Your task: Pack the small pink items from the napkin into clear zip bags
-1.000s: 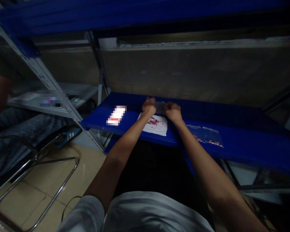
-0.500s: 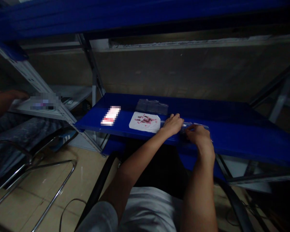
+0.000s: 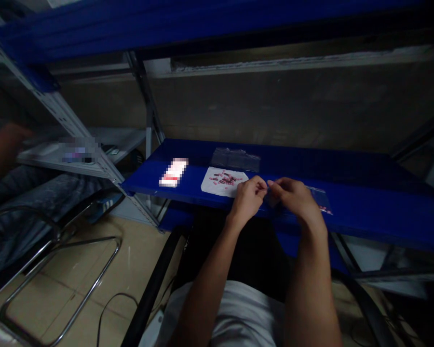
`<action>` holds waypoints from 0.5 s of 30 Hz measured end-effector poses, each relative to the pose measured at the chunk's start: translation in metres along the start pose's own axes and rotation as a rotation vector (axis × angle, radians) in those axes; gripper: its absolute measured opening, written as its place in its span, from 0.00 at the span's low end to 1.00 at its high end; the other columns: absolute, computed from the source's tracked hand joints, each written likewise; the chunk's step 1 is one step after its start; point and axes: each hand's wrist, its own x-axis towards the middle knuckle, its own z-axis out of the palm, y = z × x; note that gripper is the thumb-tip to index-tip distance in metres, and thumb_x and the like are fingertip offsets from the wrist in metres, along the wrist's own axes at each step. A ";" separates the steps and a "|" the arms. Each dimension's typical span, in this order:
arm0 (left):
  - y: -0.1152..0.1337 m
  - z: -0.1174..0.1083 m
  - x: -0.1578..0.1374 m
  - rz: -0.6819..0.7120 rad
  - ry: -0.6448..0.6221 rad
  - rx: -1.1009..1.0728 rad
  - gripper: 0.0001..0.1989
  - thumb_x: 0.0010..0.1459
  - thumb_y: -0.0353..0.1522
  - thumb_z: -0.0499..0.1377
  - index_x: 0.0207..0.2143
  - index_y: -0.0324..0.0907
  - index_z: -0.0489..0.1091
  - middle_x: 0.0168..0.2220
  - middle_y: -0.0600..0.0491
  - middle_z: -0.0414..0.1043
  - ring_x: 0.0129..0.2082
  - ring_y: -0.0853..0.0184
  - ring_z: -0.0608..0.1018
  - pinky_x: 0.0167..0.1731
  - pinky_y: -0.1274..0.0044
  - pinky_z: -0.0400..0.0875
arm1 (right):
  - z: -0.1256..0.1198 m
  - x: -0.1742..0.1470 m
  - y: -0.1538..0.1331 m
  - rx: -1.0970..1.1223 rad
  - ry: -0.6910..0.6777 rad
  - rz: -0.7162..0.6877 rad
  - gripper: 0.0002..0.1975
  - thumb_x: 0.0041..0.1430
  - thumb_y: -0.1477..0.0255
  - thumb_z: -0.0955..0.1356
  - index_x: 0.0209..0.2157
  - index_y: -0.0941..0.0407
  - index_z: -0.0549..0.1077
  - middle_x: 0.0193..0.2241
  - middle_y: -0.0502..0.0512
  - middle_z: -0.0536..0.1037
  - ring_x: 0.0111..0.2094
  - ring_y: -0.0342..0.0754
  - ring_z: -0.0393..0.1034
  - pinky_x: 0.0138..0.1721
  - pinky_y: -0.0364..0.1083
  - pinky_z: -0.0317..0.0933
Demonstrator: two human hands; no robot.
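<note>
My left hand [image 3: 250,195] is closed in a pinch at one upper edge of a small clear plastic bag [image 3: 274,199]. Opposite it, my right hand [image 3: 295,196] pinches the bag too, the fingertips of both hands close together above the shelf's front edge. The bag is dim and partly hidden by my fingers, so its contents cannot be made out. Left of my hands lies a white paper sheet [image 3: 208,187] with small pink tablets and dark capsules [image 3: 227,179] scattered on it. Just past my right hand, another clear bag [image 3: 321,198] lies flat with reddish pieces along its bottom.
Behind the paper, a stack of clear bags [image 3: 235,160] lies on the blue shelf [image 3: 369,197]. A bright blurred-out rectangle [image 3: 174,172] is at the shelf's left. Another person's hand [image 3: 9,137] shows far left beside a metal-framed chair [image 3: 94,284]. A blue beam [image 3: 217,24] crosses overhead.
Both hands have come closer together and lifted from the shelf surface, with fingertips meeting at the bag. The bag with reddish pieces now shows beyond my right hand. The view has shifted slightly.
</note>
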 end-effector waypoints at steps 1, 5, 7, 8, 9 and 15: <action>0.003 -0.003 -0.002 -0.002 -0.004 -0.021 0.06 0.61 0.23 0.62 0.37 0.42 0.71 0.35 0.54 0.78 0.36 0.69 0.81 0.40 0.79 0.74 | -0.001 0.000 -0.005 0.020 -0.001 -0.047 0.20 0.60 0.51 0.67 0.28 0.54 0.76 0.25 0.57 0.81 0.27 0.52 0.75 0.30 0.47 0.61; 0.018 -0.017 -0.007 0.056 0.065 0.111 0.02 0.63 0.28 0.63 0.37 0.42 0.73 0.38 0.52 0.77 0.40 0.66 0.80 0.47 0.74 0.75 | -0.001 -0.001 -0.022 0.014 0.038 -0.167 0.18 0.59 0.53 0.68 0.31 0.54 0.77 0.27 0.57 0.82 0.30 0.52 0.76 0.32 0.47 0.60; 0.024 -0.021 -0.009 0.075 0.125 0.229 0.03 0.64 0.28 0.61 0.36 0.43 0.74 0.39 0.50 0.76 0.43 0.64 0.78 0.51 0.71 0.73 | 0.001 -0.003 -0.029 0.000 0.065 -0.209 0.17 0.59 0.55 0.69 0.31 0.54 0.77 0.28 0.57 0.82 0.31 0.53 0.76 0.32 0.46 0.60; 0.026 -0.022 -0.010 0.076 0.142 0.270 0.04 0.65 0.27 0.60 0.35 0.43 0.74 0.39 0.50 0.75 0.44 0.63 0.78 0.53 0.71 0.72 | 0.002 -0.004 -0.032 0.001 0.077 -0.226 0.16 0.59 0.55 0.69 0.31 0.54 0.77 0.28 0.57 0.82 0.31 0.53 0.76 0.32 0.46 0.60; 0.028 -0.022 -0.011 0.073 0.154 0.293 0.05 0.65 0.26 0.59 0.35 0.42 0.73 0.40 0.49 0.74 0.45 0.63 0.78 0.53 0.70 0.72 | 0.003 -0.005 -0.035 0.008 0.090 -0.239 0.16 0.60 0.56 0.69 0.31 0.54 0.77 0.29 0.57 0.82 0.31 0.53 0.76 0.32 0.47 0.60; 0.022 -0.022 -0.010 -0.008 0.094 0.015 0.03 0.64 0.27 0.59 0.37 0.41 0.72 0.35 0.52 0.78 0.37 0.66 0.80 0.44 0.75 0.75 | 0.006 -0.008 -0.039 0.173 0.049 -0.228 0.20 0.57 0.52 0.72 0.34 0.55 0.80 0.31 0.58 0.83 0.33 0.53 0.77 0.35 0.47 0.65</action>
